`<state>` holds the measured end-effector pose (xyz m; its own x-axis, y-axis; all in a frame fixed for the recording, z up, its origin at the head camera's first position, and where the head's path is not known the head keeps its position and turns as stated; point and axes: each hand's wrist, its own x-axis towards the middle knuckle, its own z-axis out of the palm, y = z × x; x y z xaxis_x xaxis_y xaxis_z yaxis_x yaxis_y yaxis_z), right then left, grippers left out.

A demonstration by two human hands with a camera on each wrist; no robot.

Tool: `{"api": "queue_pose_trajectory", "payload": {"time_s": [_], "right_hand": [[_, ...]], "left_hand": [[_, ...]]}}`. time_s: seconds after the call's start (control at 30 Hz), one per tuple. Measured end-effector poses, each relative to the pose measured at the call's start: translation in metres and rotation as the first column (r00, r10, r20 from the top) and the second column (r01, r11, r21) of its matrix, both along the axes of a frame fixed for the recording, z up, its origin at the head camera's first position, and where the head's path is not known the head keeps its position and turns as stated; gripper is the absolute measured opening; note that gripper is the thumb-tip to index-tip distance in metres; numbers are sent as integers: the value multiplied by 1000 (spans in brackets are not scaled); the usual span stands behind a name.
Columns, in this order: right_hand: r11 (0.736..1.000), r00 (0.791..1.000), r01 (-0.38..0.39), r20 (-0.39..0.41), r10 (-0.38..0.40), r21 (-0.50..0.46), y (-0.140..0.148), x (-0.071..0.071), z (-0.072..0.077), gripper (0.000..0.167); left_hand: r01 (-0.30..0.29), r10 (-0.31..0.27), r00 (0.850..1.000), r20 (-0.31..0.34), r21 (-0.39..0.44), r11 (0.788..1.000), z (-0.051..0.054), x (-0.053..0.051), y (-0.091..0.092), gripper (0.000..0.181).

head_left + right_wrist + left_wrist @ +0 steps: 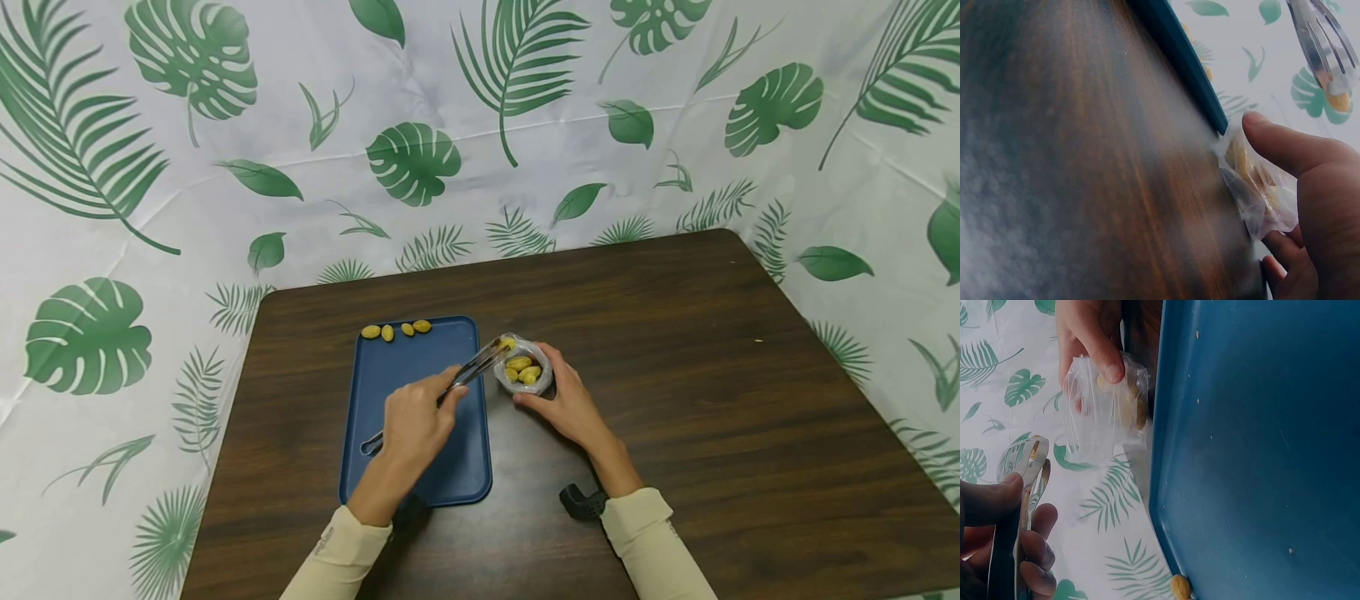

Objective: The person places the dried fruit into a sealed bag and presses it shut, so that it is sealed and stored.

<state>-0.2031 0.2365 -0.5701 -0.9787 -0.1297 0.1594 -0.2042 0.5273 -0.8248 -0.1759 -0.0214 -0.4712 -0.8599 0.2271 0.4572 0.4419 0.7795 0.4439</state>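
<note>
My left hand [420, 421] grips metal tongs [480, 364] above the right side of the blue tray [420, 417]. Between the tong tips is a yellowish oval piece [1337, 102], held over the mouth of a clear plastic bag [1091, 412]. The bag stands at the tray's right edge, opened wide, with several yellow-brown oval pieces [519, 363] inside. My right hand [570, 404] holds the bag's side between thumb and fingers. Whether these pieces are nuts or dried fruit I cannot tell.
Several more oval pieces [387, 332] lie in a row along the tray's far edge. Beneath everything is a dark wooden table [675, 375], and small crumbs dot the tray. A leaf-patterned cloth [300, 125] hangs behind the table.
</note>
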Motion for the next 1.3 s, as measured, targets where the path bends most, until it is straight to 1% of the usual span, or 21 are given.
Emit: {"api": "queue_pose_trajectory", "payload": {"time_s": [0.23, 0.5, 0.77, 0.97, 1.3], "right_hand": [[1000, 1000, 0, 2, 0, 4, 0, -1, -1, 91], [1000, 1000, 5, 9, -5, 7, 0, -1, -1, 91], [1000, 1000, 13, 22, -13, 24, -1, 0, 1, 92], [1000, 1000, 14, 24, -14, 17, -1, 1, 3, 91], [1000, 1000, 11, 15, -11, 16, -1, 0, 2, 91]], "left_hand": [[15, -15, 1000, 18, -9, 1000, 0, -1, 4, 30], [29, -29, 999, 19, -18, 999, 1, -1, 6, 29], [32, -30, 998, 52, -35, 999, 1, -1, 6, 39], [-6, 7, 999, 42, -29, 1000, -1, -3, 1, 40], [-58, 58, 997, 51, 2, 998, -2, -4, -5, 39]]}}
